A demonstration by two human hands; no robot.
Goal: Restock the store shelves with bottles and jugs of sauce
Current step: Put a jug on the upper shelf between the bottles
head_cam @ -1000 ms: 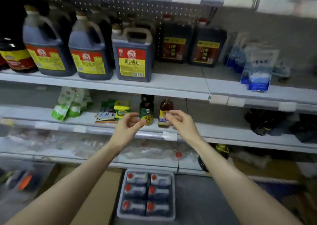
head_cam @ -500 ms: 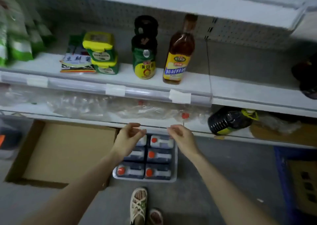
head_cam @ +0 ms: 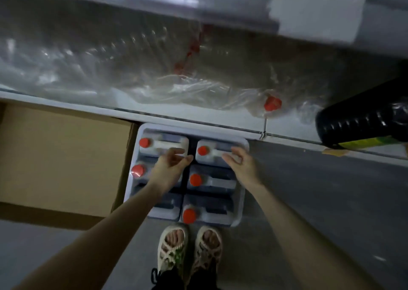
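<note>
Below, my left hand point(head_cam: 174, 162) and right hand point(head_cam: 241, 162) hover loosely open, holding nothing, over the shrink-wrapped white tray of red-capped sauce jugs point(head_cam: 240, 210) (just under the white shelf lip point(head_cam: 88, 107)). A brown cardboard box point(head_cam: 66, 157) abuts its left edge; grey floor point(head_cam: 320, 190) lies right.

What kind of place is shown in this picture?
Probably a shop aisle during restocking: a long shelf with a white price label on the rail above it, a wrapped pack of red-capped jugs on the floor, and an open cardboard box beside it.
</note>
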